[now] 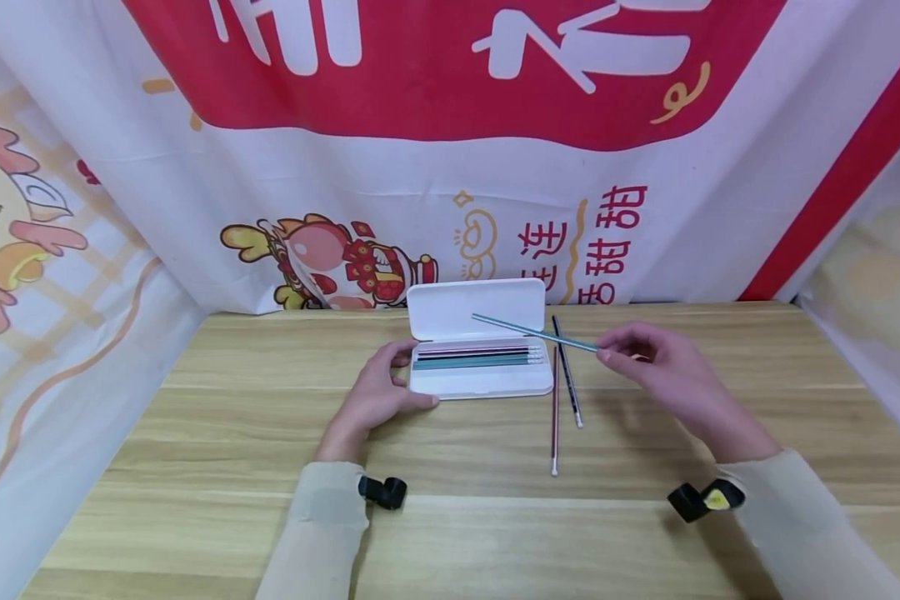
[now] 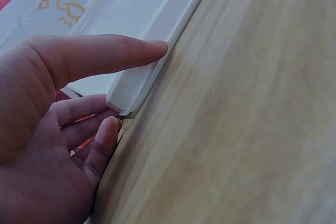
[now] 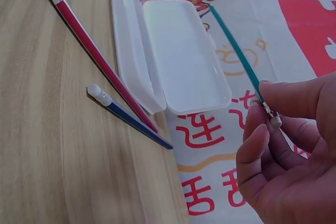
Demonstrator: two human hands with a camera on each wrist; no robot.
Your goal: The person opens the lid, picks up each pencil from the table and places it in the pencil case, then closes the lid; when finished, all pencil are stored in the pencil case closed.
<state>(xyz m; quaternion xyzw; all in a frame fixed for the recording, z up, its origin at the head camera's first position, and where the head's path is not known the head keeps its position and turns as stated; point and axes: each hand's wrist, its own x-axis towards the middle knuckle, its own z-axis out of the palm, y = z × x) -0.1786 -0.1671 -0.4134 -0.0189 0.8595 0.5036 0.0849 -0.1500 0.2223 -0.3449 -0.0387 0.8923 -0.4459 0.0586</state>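
A white pencil case lies with its lid raised; several pencils, green, black and reddish, lie in its tray. My left hand holds the case by its left end. In the left wrist view the thumb lies along the front edge while the other fingers bend against the end. My right hand pinches a green pencil near its eraser end, between thumb and fingers. That pencil points left, above the case, in front of the lid.
Right of the case, a red pencil and a dark blue pencil lie on the wooden table, eraser ends toward me. A printed white and red cloth hangs behind the table, close to the lid.
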